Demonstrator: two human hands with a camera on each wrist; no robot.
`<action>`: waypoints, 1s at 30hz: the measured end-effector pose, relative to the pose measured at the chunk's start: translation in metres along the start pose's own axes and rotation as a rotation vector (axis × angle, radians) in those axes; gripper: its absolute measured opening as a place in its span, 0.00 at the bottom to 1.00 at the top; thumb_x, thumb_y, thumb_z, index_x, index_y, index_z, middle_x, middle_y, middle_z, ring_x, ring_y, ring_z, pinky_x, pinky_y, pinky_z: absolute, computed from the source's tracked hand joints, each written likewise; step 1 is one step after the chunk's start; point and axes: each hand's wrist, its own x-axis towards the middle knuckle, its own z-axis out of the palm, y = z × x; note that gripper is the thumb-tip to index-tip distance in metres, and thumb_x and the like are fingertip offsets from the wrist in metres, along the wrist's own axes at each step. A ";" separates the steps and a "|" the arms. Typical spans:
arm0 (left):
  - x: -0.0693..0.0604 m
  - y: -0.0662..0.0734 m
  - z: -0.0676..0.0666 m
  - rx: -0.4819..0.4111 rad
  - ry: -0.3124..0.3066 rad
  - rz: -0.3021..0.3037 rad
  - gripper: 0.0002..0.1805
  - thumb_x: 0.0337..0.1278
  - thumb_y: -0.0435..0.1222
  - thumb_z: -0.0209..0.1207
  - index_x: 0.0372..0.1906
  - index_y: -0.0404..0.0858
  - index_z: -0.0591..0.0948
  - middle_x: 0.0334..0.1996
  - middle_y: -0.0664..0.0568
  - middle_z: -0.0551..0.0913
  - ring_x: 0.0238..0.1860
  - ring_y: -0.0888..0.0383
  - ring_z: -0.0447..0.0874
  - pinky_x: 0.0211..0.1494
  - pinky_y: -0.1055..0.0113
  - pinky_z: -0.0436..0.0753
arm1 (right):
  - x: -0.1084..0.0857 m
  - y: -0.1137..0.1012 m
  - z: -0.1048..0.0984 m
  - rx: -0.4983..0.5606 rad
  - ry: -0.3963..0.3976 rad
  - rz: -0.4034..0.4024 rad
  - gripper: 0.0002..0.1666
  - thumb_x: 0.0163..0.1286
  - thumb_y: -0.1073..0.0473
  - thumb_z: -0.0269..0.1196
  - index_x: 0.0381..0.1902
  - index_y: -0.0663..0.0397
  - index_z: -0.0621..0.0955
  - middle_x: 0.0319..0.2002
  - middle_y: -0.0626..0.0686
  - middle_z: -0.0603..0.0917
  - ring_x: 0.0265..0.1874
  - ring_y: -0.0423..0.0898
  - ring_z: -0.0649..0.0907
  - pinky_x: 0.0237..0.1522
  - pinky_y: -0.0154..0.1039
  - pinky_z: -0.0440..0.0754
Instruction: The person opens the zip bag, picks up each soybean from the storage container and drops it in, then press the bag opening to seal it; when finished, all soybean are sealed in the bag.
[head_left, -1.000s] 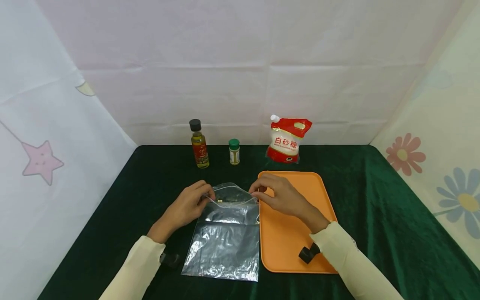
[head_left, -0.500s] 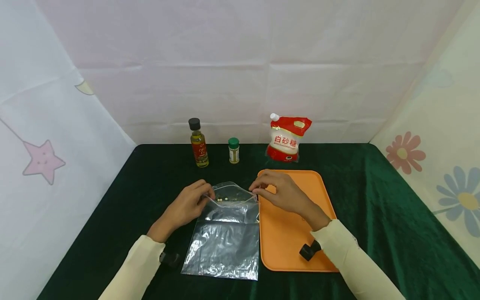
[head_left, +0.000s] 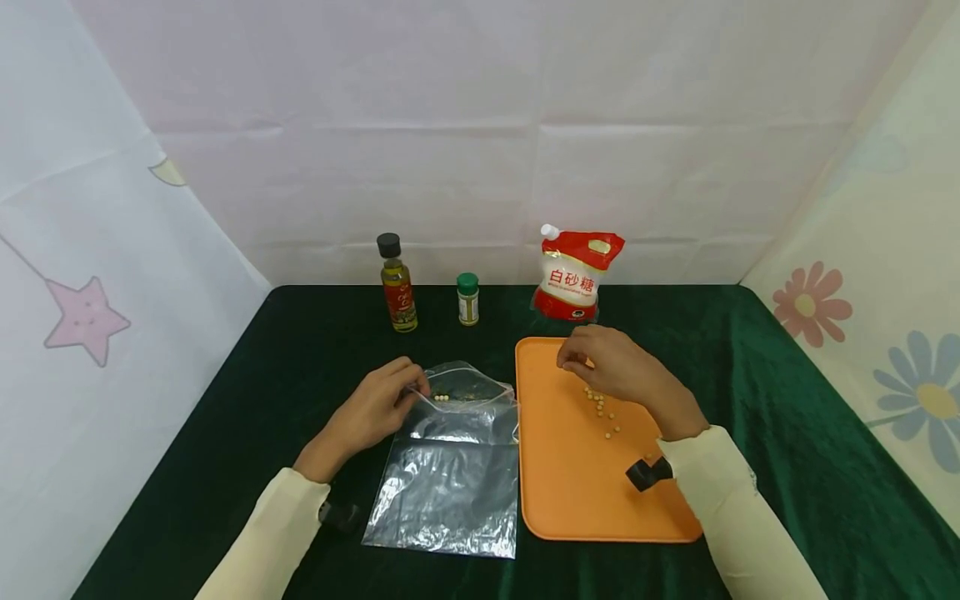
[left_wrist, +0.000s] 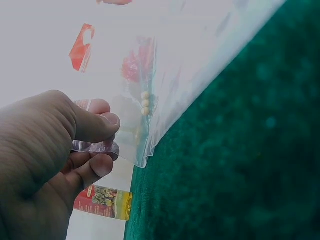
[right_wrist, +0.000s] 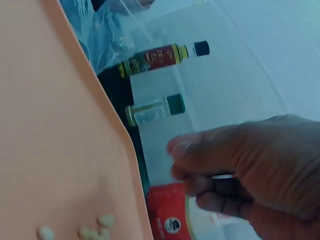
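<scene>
A clear zip bag (head_left: 450,500) lies on the dark green cloth with its mouth spread at the far end. My left hand (head_left: 382,398) pinches the left side of that mouth between thumb and fingers. Inside the bag sit several small round pale yellow beans (left_wrist: 145,103), perhaps soybeans. My right hand (head_left: 618,365) hovers over the far part of the orange tray (head_left: 570,500), its fingers loosely curled and nothing visible in them. Several more pale beans (head_left: 617,429) lie scattered on the tray below and near that hand.
Along the back of the table stand an oil bottle (head_left: 400,302) with a black cap, a small green-lidded jar (head_left: 468,302) and a red-and-white sugar pouch (head_left: 573,279). Cloth walls rise behind and on both sides. The tray lies just right of the bag.
My right hand has left the right side of the bag's mouth and moved right, over the tray. Beans on the tray now show. The left hand keeps its grip in place.
</scene>
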 end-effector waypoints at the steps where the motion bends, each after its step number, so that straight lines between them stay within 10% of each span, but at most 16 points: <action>1: 0.000 0.000 0.000 0.000 0.000 -0.001 0.13 0.59 0.22 0.62 0.40 0.42 0.81 0.40 0.57 0.77 0.43 0.64 0.79 0.46 0.65 0.84 | -0.001 0.003 0.000 -0.028 -0.031 0.020 0.06 0.64 0.62 0.71 0.39 0.50 0.86 0.36 0.45 0.82 0.36 0.46 0.78 0.43 0.41 0.83; 20: 0.000 0.000 0.001 0.007 -0.006 -0.002 0.12 0.59 0.21 0.61 0.40 0.42 0.81 0.40 0.58 0.76 0.42 0.64 0.79 0.44 0.66 0.84 | -0.002 0.022 0.017 -0.059 -0.296 0.172 0.04 0.68 0.65 0.67 0.33 0.50 0.84 0.28 0.46 0.77 0.31 0.45 0.75 0.36 0.37 0.79; 30: 0.000 0.001 0.001 0.013 -0.007 -0.008 0.12 0.61 0.23 0.61 0.40 0.43 0.80 0.39 0.58 0.76 0.41 0.64 0.78 0.43 0.66 0.84 | -0.001 0.021 0.019 -0.041 -0.300 0.224 0.04 0.68 0.66 0.66 0.34 0.51 0.82 0.28 0.47 0.76 0.30 0.45 0.76 0.34 0.36 0.78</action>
